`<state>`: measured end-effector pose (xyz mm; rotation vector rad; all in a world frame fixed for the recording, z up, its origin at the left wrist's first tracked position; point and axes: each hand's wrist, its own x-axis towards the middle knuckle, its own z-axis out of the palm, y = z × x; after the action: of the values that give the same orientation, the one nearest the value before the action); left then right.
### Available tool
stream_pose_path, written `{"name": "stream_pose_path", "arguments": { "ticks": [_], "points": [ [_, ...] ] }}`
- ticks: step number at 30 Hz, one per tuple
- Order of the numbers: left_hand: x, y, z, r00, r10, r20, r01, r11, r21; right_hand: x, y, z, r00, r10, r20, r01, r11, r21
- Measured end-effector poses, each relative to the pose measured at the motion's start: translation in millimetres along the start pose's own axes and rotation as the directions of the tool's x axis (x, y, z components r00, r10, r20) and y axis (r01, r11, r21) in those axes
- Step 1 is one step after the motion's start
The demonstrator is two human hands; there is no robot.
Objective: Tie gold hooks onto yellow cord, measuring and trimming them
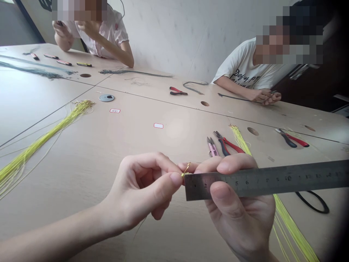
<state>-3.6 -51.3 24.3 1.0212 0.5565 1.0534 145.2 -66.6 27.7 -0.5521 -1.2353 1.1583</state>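
My left hand (147, 189) is closed in a pinch on a thin yellow cord (183, 175), right at the zero end of a steel ruler (283, 178). A small gold wire loop (188, 167) sticks up from the cord between my two hands. My right hand (242, 218) grips the ruler near that end, thumb on the front face and fingers along the top edge. The ruler runs out of view to the right. What the hidden fingers behind it touch cannot be seen.
Yellow cord bundles lie left (49, 134) and right (293, 229). Beyond my right hand are pink snips (212, 147), red-handled pliers (229, 143) and cutters (293, 139). Two people sit opposite; red pliers (178, 91) and dark cord strands (136, 72) lie on their side.
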Motion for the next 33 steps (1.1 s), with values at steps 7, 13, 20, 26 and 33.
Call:
{"name": "stream_pose_path", "arguments": {
  "ticks": [7,13,20,26,33],
  "points": [
    [0.4,-0.1,-0.3,1.0,-0.006,0.005,0.006,1.0,0.013,0.9,0.5,0.9,1.0,-0.002,0.004,0.002,1.0,-0.002],
    [0.2,0.4,-0.6,1.0,0.006,0.009,-0.006,1.0,0.011,0.4,0.4,0.4,1.0,-0.007,0.008,0.007,1.0,-0.006],
    [0.0,1.2,-0.4,1.0,-0.02,0.008,0.02,1.0,0.0,-0.1,-0.4,0.5,1.0,0.024,-0.005,-0.024,1.0,-0.004],
    [-0.2,1.5,-1.3,1.0,-0.017,0.007,0.017,1.0,0.01,1.2,0.4,1.0,1.0,0.021,-0.011,-0.021,1.0,0.001],
    [0.2,1.3,0.3,1.0,-0.012,0.006,0.012,1.0,0.004,-0.3,-1.5,1.5,0.999,0.031,-0.019,-0.031,0.999,-0.009]
  ]
}}
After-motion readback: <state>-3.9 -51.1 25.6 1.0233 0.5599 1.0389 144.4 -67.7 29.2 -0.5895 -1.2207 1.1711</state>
